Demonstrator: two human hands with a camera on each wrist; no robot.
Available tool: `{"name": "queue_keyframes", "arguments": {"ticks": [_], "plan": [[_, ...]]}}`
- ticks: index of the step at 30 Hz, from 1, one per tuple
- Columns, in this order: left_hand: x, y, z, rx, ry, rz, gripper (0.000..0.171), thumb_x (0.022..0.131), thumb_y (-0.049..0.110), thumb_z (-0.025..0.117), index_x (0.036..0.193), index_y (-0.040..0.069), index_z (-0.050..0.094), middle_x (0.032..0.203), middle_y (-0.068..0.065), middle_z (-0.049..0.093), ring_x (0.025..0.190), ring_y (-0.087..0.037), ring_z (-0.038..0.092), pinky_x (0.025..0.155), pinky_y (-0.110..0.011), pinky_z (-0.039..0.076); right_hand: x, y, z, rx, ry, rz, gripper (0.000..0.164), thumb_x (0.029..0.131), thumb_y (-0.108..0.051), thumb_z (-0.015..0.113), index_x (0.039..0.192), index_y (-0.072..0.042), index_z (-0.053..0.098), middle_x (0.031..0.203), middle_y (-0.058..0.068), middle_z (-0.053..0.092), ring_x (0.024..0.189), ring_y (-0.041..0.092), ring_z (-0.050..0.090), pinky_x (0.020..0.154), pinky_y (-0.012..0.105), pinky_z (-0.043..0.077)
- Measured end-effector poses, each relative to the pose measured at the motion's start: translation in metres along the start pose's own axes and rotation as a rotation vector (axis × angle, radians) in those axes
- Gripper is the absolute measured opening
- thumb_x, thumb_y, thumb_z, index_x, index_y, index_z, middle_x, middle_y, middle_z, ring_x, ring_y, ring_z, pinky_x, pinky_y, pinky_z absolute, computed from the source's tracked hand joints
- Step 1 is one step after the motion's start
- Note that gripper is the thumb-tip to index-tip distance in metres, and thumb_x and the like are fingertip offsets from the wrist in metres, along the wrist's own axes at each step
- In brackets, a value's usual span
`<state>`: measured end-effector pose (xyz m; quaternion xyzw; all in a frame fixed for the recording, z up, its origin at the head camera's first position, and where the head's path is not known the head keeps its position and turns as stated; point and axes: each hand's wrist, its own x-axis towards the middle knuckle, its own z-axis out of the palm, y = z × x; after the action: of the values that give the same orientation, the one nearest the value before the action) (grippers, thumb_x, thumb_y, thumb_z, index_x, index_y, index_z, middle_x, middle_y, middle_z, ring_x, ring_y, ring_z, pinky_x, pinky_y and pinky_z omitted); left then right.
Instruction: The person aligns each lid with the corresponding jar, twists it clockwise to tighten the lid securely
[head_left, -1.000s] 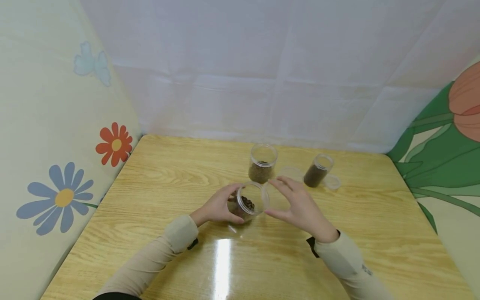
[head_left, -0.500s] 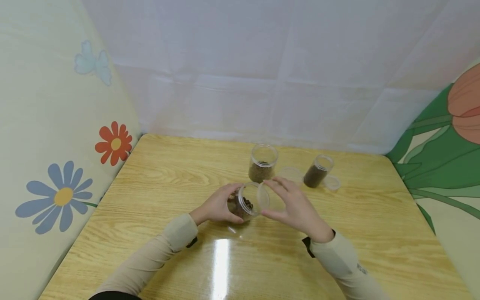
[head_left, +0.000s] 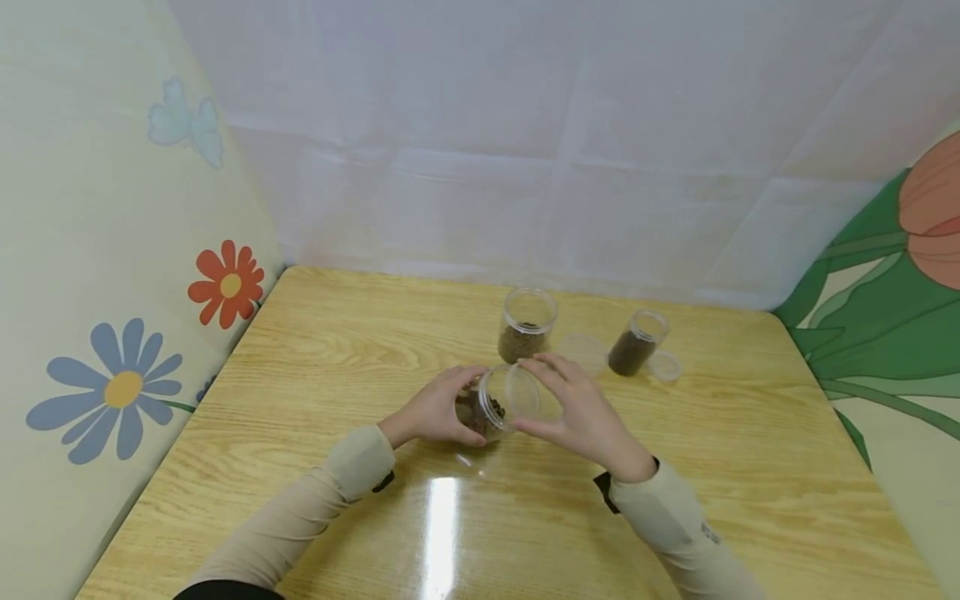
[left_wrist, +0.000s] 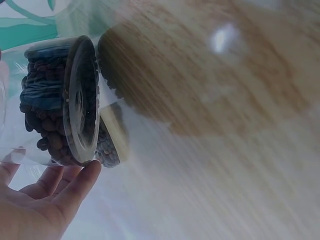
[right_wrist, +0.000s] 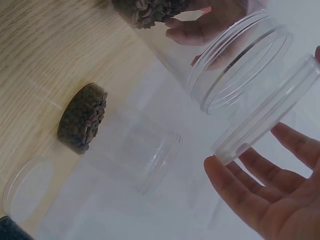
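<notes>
My left hand (head_left: 437, 408) grips a clear plastic jar (left_wrist: 12, 130) partly filled with dark coffee beans (left_wrist: 52, 132). The jar leans, its open mouth turned toward my right hand (head_left: 581, 414). Between its thumb and fingers, that hand pinches a clear round lid (right_wrist: 270, 112) by the edge. In the right wrist view, a narrow gap shows between the lid and the jar's threaded rim (right_wrist: 240, 62). From the head camera, the lid overlaps the mouth.
Behind the hands stands a second clear jar (head_left: 523, 342) with brown contents. A narrower jar (head_left: 632, 352) of dark contents is to its right. Two loose clear lids, a larger one (head_left: 585, 352) and a smaller one (head_left: 665, 366), lie beside them on the wooden table (head_left: 360, 333).
My right hand has moved left, bringing the lid closer over the jar's mouth. The left hand and its jar have stayed nearly still.
</notes>
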<state>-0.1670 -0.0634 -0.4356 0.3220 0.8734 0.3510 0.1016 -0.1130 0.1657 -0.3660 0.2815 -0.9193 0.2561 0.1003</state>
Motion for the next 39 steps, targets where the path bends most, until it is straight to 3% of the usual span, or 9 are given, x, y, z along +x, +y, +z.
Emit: {"name": "queue_keyframes", "arguments": {"ticks": [39], "plan": [[0.001,0.012,-0.001,0.172,-0.022,-0.023,0.093,0.057,0.040,0.084,0.136,0.021,0.038,0.115,-0.009,0.050,0.102,-0.024,0.049,0.078,-0.043,0.046,-0.004,0.001,0.025,0.055,0.055,0.004,0.073,0.068,-0.035,0.078,0.129,-0.007,0.049,0.127,0.021,0.046,0.110,0.036,0.049,0.085,0.051,0.044]]}}
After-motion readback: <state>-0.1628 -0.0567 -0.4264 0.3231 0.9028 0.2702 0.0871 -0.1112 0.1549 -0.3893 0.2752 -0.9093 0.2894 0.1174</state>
